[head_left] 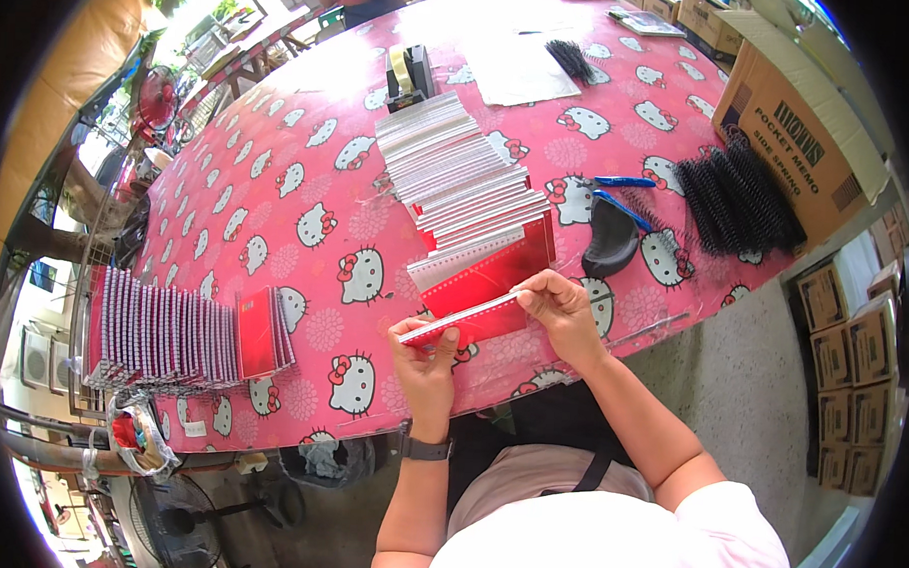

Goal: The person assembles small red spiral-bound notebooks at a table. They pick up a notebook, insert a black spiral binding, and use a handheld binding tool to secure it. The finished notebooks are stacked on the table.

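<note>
Between my two hands is a red-covered notebook (465, 321) with a row of punched holes along its upper edge. My left hand (428, 368), a dark watch on its wrist, grips the notebook's left end with the thumb on top. The fingers of my right hand (556, 313) pinch its right end near the holes. Just beyond lies a long leaning row of unbound notebooks (454, 159), the nearest red cover (490, 270) facing me. Blue-handled pliers (623, 195) and a black curved object (611, 239) lie right of the row.
Spiral-bound notebooks (168, 329) stand in a row at the left edge. Black spiral coils (743, 199) are heaped by a cardboard box (805, 126) at the right. A tape dispenser (410, 77), a white sheet (517, 71) and more coils (570, 61) lie at the far side.
</note>
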Demonstrator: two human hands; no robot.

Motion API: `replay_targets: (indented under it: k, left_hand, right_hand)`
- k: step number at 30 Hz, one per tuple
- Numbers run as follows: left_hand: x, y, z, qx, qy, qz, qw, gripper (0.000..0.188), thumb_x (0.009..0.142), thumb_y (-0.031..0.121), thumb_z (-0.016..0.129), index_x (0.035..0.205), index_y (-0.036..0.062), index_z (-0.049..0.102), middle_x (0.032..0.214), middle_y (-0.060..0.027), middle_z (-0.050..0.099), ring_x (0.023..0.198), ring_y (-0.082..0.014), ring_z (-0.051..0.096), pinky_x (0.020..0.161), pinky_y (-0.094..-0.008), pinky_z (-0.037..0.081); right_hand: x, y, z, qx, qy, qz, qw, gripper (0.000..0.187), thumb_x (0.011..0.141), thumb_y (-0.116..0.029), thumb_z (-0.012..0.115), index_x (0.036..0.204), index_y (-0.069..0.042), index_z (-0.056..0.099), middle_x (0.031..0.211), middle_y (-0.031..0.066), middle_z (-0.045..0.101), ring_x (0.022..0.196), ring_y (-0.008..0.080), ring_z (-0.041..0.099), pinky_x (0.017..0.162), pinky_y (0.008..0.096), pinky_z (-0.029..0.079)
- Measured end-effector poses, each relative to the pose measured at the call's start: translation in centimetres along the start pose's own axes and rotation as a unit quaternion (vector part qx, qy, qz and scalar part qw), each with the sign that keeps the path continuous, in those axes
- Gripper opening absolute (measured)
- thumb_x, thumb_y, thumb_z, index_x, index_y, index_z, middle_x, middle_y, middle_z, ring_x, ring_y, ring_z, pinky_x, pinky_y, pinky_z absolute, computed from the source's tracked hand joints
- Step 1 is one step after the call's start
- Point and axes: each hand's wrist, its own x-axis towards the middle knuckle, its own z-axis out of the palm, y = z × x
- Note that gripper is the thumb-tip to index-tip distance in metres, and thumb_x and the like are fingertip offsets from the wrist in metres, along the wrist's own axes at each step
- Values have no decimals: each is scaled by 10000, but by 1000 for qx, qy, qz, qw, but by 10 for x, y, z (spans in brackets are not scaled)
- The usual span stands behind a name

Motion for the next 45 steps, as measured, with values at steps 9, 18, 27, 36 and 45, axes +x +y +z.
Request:
replay_targets:
  k: [9,18,27,36,45]
  left_hand:
    - [-11,-7,-11,17,-40,-9,999,338,815,5,709,1034,52,456,972,-79,546,893,-162,563,767,-292,501]
    - [-5,29,32,452,-98,348,815,181,813,54,667,991,82,687,969,-67,664,888,-245,611,828,-368,433]
    - [17,20,30,439,-118,354,818,238,777,28,673,1003,103,678,919,-39,672,866,-204,613,783,-337,422]
    - [52,12,21,448,-105,382,802,199,802,40,659,987,114,674,898,-19,660,841,-189,601,775,-332,404]
    - [43,24,22,414,-148,331,835,143,794,59,680,933,94,682,864,-25,664,819,-194,597,754,-329,400]
  right_hand:
    - [-7,-1,18,32,-60,72,995,130,962,-166,510,988,-42,538,952,59,605,896,89,527,840,256,406]
    - [-6,-9,22,-12,-36,17,999,188,972,-207,506,974,-29,567,846,-11,540,759,57,465,696,229,398]
    - [22,-33,-33,-440,-161,-164,868,257,791,-45,584,1046,-32,617,955,118,648,905,332,567,840,391,464]
    - [22,-43,-30,-455,-40,-150,877,215,799,-63,619,1010,-40,658,962,148,661,899,293,607,816,382,490]
    - [45,-85,-170,-750,83,-45,655,239,756,-80,708,987,-29,673,927,136,674,763,264,642,708,322,503]
